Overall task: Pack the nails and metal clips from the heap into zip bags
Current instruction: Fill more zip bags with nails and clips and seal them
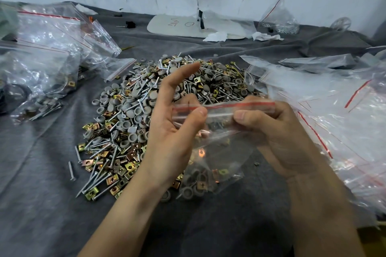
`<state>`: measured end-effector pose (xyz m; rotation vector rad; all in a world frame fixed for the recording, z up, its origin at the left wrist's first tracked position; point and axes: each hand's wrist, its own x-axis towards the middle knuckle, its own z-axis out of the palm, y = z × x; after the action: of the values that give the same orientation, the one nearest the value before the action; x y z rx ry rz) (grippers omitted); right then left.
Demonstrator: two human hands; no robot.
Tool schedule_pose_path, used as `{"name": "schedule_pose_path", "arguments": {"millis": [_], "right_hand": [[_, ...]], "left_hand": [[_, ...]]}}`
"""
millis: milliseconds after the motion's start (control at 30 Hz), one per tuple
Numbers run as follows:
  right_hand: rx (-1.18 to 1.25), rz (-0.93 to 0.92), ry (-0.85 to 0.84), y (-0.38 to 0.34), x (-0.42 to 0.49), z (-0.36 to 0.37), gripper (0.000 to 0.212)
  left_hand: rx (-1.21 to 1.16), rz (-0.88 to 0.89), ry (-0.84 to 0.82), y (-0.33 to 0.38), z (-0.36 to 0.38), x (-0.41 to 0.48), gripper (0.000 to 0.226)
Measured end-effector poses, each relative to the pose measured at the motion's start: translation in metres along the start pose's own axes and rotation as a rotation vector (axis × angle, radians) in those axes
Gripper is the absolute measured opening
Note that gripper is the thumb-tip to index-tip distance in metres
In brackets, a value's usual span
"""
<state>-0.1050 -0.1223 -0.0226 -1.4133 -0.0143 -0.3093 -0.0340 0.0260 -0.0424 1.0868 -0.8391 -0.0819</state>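
- We see the left hand (177,125) and the right hand (279,131) both up at centre frame, over the near edge of the heap (129,110).
- Between them is one clear zip bag (219,150), red stripe along its top, held upright.
- Left hand pinches the bag's top strip at its 9 o'clock end, thumb on the front, index finger sticking up free toward 12.
- Right hand pinches the same strip at its 3 o'clock end, thumb on the front, other fingers behind the plastic.
- Bag mouth: we cannot tell if it is sealed.
- Bag bottom hangs toward 6 o'clock, down at the cloth, with grey caps and a few clips inside.
- Heap spreads from centre toward 10 o'clock: nails (71,170), metal clips (87,162) and round grey caps (133,113) all mixed.
- One nail lies loose just off the heap at its 8 o'clock edge.
- Filled bags (41,64) are piled at 9 o'clock, well apart from the hands.
- A stack of empty bags (334,100) sits at 3 o'clock, just beside the right hand.
- Everything rests on a dark grey cloth (41,194).
- At 12 o'clock, against the wall, lies a white board (177,27) with crumpled paper (217,36) near it.
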Motion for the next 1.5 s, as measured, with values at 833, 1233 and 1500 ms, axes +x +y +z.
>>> {"name": "schedule_pose_path", "arguments": {"millis": [833, 1233, 1500], "right_hand": [[0.108, 0.071, 0.114, 0.007, 0.002, 0.021, 0.021], [0.155, 0.083, 0.131, 0.004, 0.001, 0.019, 0.033], [0.087, -0.002, 0.11, 0.003, 0.001, 0.012, 0.021]], "left_hand": [[0.007, -0.022, 0.024, -0.006, -0.001, -0.001, 0.062], [-0.065, -0.053, 0.104, -0.005, 0.0, 0.0, 0.049], [-0.052, -0.304, -0.009, -0.006, -0.004, -0.001, 0.025]]}}
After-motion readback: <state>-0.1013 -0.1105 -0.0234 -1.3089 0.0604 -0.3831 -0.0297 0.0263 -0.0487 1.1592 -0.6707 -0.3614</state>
